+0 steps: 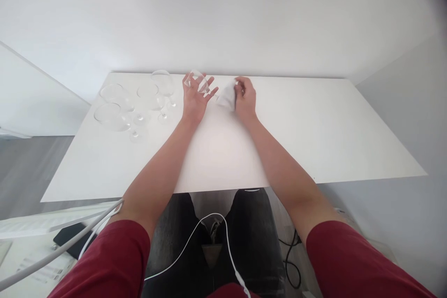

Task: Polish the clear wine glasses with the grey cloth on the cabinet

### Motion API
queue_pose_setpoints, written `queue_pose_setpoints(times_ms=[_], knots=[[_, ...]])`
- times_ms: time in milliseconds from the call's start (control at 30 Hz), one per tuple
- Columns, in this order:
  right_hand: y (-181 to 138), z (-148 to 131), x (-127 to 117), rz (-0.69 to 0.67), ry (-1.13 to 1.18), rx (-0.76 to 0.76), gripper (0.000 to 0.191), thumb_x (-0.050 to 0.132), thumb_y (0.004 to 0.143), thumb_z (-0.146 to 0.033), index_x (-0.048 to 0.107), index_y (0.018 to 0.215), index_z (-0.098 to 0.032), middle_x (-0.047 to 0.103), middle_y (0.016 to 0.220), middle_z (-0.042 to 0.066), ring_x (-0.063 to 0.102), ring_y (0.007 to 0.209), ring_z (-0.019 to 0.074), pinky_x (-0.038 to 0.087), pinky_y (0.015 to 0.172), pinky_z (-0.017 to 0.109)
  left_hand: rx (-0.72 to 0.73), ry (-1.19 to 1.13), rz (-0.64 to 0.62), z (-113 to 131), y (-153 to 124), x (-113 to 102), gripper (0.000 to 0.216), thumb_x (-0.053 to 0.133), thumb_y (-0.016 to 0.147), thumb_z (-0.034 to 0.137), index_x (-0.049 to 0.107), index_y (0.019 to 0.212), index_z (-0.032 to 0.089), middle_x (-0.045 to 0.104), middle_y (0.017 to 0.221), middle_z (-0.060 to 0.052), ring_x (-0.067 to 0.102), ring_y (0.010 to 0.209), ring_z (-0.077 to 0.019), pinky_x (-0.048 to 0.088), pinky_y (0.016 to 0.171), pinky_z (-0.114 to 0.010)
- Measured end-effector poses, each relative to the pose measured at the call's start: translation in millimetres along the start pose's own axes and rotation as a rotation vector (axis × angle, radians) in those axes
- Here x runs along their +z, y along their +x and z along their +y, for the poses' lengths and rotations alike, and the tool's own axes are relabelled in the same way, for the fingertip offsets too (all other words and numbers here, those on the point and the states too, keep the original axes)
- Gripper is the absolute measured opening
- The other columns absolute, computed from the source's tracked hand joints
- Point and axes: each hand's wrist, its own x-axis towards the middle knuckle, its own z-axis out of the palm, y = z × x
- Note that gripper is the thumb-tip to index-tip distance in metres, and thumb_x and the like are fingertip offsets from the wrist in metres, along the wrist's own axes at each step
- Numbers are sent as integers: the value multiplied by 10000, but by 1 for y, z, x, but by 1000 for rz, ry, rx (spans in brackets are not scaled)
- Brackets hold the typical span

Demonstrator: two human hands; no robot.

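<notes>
My left hand (196,95) cradles a clear wine glass (199,83) by its bowl, fingers curled around it, near the far edge of the white table (314,130). The glass lies tilted toward my right hand (246,95), which is closed on a white cloth (226,96) held at the glass's stem end. Both hands hover just above the tabletop, a short gap between them.
Several more clear wine glasses (153,95) stand grouped at the table's far left, with one (113,118) nearest the left edge. A white wall rises behind the table. White cables (216,237) run across my lap below the near edge.
</notes>
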Motion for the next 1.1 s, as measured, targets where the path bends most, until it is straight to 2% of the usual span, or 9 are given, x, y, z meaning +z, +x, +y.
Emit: queue_pose_setpoints(times_ms=[133,233,333,533,633,733,833,967,1100], knots=[[8,19,-11,406,-254,66,373,304,1089,-461,572,966,-232,585,972,91,609,1024,260,486,978,481,47,-23,-44,0,0,-2,529,671,889,680,491,1273,365,552,1511,-74,561,1421,-310,459,1167,-546],[10,21,-18,588,-196,182,430,234,1095,-521,527,943,-246,543,894,45,640,943,240,532,899,454,83,-26,-55,1,0,-1,512,669,898,664,469,1268,373,544,1512,-61,564,1420,-292,462,1169,-528],[5,8,-16,434,54,257,441,310,1070,-603,538,933,-251,531,866,20,645,881,209,558,791,377,86,21,-20,2,0,1,499,643,909,667,467,1291,399,532,1526,-48,525,1456,-282,451,1181,-519],[-11,-27,8,-282,514,156,445,633,933,-662,624,778,-244,570,786,14,582,761,178,535,698,321,98,-8,-48,-1,3,0,509,626,929,653,460,1350,419,508,1537,-48,440,1518,-307,399,1214,-544],[-14,-29,14,-227,474,141,373,808,825,-582,646,994,-291,563,831,-16,562,769,158,540,735,306,67,-27,-89,-2,3,-2,537,643,918,654,472,1366,414,501,1543,-51,384,1546,-338,367,1230,-572],[-13,-27,14,-136,403,199,616,946,666,-490,605,1150,-322,599,990,-8,588,881,172,556,773,302,21,-34,-144,-1,2,-2,533,642,920,656,502,1364,399,508,1542,-59,336,1565,-365,342,1229,-612],[-11,-26,13,-283,508,342,589,911,694,-537,625,1150,-298,653,1139,32,620,995,209,582,809,334,17,-28,-194,2,-1,0,518,668,918,638,514,1357,410,510,1543,-46,341,1564,-358,333,1245,-579],[-12,-29,15,-487,781,548,547,836,759,-623,619,1103,-257,686,1020,43,658,905,223,606,770,366,76,-38,-277,1,-3,2,460,624,968,603,494,1359,398,530,1498,-31,407,1536,-317,325,1256,-518],[-17,-35,18,-202,607,439,499,771,816,-657,546,1084,-300,639,968,12,635,844,193,590,731,331,36,0,-236,-3,0,3,438,621,964,611,497,1305,366,576,1452,-40,450,1511,-307,339,1243,-553]])
